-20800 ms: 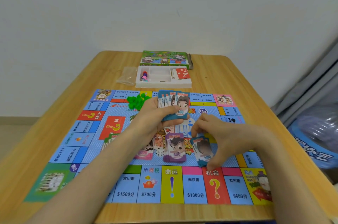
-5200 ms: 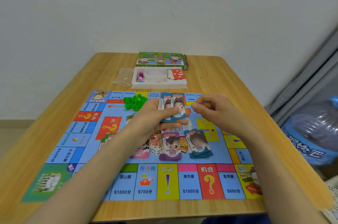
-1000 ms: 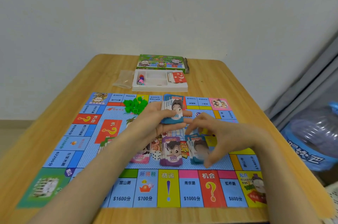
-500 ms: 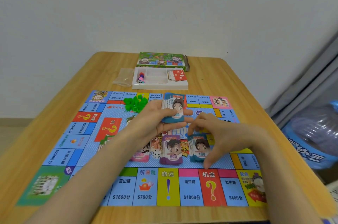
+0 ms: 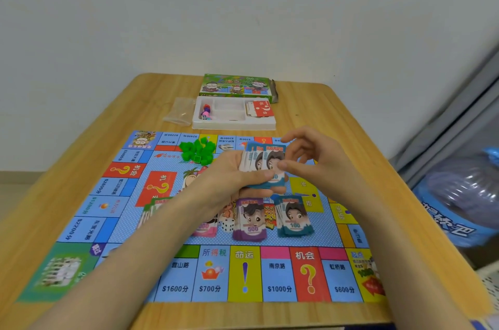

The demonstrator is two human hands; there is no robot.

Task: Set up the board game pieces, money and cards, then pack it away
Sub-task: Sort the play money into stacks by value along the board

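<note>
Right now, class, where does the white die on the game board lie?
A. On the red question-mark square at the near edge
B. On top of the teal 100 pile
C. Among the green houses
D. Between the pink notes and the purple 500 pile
D: the white die sits on the board in the gap between the pink notes and the purple 500 pile.

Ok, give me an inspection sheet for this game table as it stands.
Surface: wooden table, colourful game board flat on it.
Job's things: purple 500-note stack, blue 100-note stack, white die, green plastic houses on board; white plastic tray, green game box behind.
Clutter: clear plastic bag beside tray.
Grippers: left hand grips fanned blue notes; right hand pinches the front note.
Cables: nothing seen.
Surroundings: white wall; blue water jug at right.
</note>
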